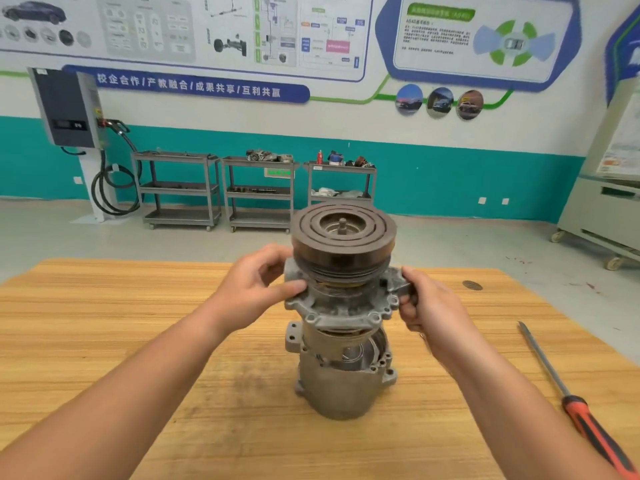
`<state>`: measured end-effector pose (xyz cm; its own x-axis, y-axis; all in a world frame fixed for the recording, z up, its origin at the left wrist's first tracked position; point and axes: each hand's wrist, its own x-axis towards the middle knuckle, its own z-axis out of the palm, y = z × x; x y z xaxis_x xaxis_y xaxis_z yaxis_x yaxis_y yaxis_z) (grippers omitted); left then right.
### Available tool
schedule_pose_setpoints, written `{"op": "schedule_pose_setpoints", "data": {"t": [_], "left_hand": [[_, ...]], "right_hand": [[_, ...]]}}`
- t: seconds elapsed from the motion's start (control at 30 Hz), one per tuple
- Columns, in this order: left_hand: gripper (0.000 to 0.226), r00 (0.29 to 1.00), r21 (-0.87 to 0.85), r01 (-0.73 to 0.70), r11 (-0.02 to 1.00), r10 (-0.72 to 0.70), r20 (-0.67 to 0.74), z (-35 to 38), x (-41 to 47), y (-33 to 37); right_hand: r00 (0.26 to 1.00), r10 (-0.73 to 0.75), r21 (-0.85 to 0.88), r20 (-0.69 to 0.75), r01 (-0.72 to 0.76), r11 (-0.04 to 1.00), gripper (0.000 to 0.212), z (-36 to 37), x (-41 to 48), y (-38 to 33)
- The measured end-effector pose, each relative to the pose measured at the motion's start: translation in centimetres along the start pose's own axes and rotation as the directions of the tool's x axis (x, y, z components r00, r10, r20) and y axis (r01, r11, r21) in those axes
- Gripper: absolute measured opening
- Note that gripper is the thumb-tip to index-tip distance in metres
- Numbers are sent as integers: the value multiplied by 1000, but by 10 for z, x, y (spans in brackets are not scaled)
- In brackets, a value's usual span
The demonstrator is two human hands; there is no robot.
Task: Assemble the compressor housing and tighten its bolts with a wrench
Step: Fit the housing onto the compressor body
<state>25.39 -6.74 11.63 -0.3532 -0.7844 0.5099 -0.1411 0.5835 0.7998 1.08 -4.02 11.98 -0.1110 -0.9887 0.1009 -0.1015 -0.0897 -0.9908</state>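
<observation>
Nearest me, the person's two forearms reach out over the wooden table. The lower half of the compressor housing stands upright on the table, about in the middle. Its top is open and some shiny inner parts show.

Just above it, both hands hold the top cover, which carries the grooved pulley. The left hand grips the cover's left ear, thumb pressed on the front of the flange and fingers curled behind. The right hand has its fingers wrapped round the right ear. The cover looks not yet seated: a gap shows between it and the lower half, wider on the right, so it seems a little tilted.

That tilt is my worry. Pushed down crooked, the cover could jam on the inner parts or sit with its bolt holes out of line with those below. The pulley makes it top-heavy, so a slack grip could let it tip and knock the lower half over. Fingers under the flange could get nipped as it drops home.

A red-handled screwdriver lies on the table to the right, well apart. I see no wrench or bolts.

Further off stand grey carts against the teal wall, and a wall charger.
</observation>
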Motion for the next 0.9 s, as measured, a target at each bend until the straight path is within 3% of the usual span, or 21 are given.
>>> {"op": "schedule_pose_setpoints", "data": {"t": [0.33, 0.9], "left_hand": [[30, 990, -22, 123, 992, -121, 77, 23, 13, -60], [28, 988, -79, 150, 986, -148, 32, 33, -7, -79]], "right_hand": [[993, 106, -51, -53, -108, 993, 45, -16, 24, 62], [983, 179, -57, -39, -181, 982, 46, -10, 24, 86]]}}
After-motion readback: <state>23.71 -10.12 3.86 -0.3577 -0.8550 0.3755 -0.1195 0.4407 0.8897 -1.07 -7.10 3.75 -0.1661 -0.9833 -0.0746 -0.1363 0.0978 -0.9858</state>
